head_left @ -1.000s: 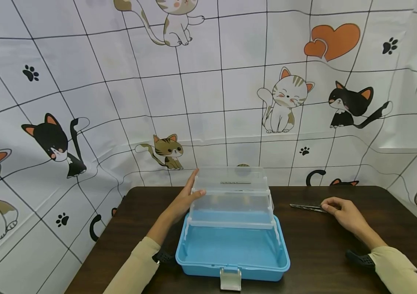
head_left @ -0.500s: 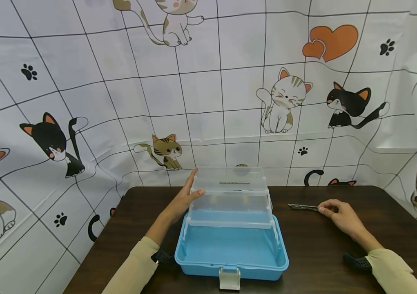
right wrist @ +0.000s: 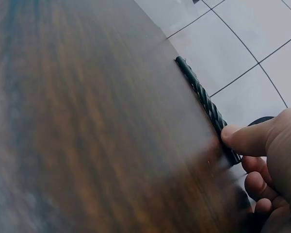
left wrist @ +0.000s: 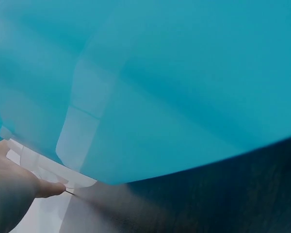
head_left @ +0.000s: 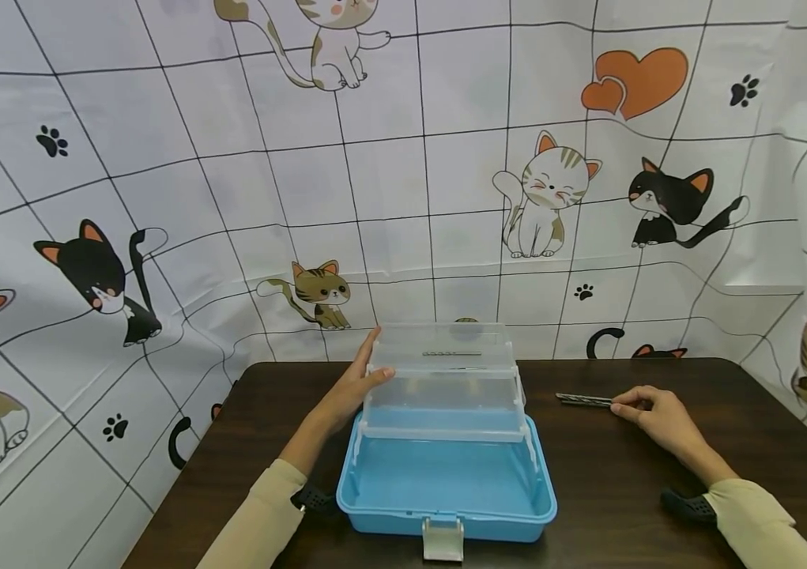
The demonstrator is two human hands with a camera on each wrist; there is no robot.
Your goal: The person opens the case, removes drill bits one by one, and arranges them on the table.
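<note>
A blue toolbox (head_left: pixel 446 474) stands open on the table, its two translucent trays (head_left: pixel 442 403) raised at the back. My left hand (head_left: pixel 353 391) holds the left side of those trays, thumb over the front edge and the other fingers mostly hidden behind. In the left wrist view, the thumb lies against the clear plastic. To the right of the box, my right hand (head_left: pixel 659 419) pinches the near end of a dark, spiral-fluted drill bit (right wrist: pixel 203 99) between thumb and fingers. The bit points left, low over the tabletop. Another drill bit (head_left: pixel 451 353) shows in the upper tray.
The dark wooden table (head_left: pixel 609 474) runs back to a white sheet (head_left: pixel 396 182) with a grid and cartoon cats. A white latch (head_left: pixel 443 540) hangs at the box's front. Each wrist wears a black strap, partly under a pale sleeve (head_left: pixel 752 514).
The head view has drifted slightly. My right fingers have shifted a little left at the drill bit. The left hand and the toolbox stay as they were.
</note>
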